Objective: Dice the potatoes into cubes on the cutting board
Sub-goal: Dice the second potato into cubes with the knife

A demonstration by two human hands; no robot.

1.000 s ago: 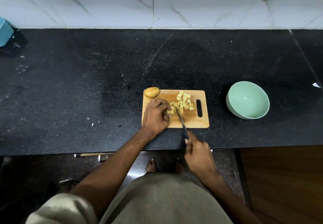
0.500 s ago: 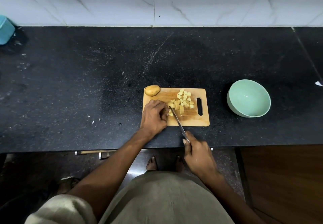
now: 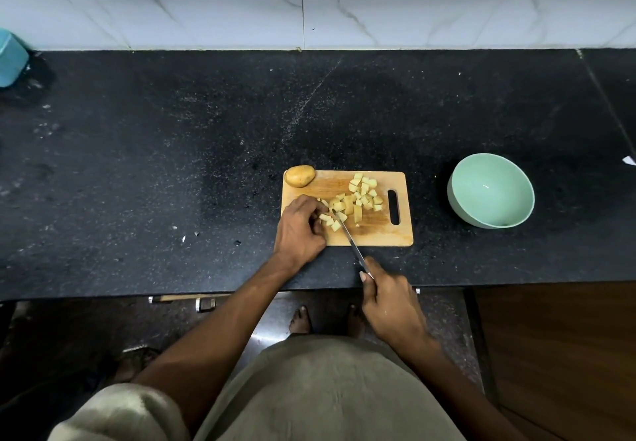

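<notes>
One potato waits whole; left hand curled on pieces, right hand gripping knife: keep fingertips tucked back.

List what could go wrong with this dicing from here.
1. The left hand holds potato pieces right beside the knife blade; a slip could nick the fingers.
2. The whole potato sits on the cutting board corner, overhanging its edge, and might roll off.
3. The cube pile crowds the cutting area.

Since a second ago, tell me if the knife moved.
Yes: the knife tip shifted left across the cutting board, away from its handle slot.
</notes>
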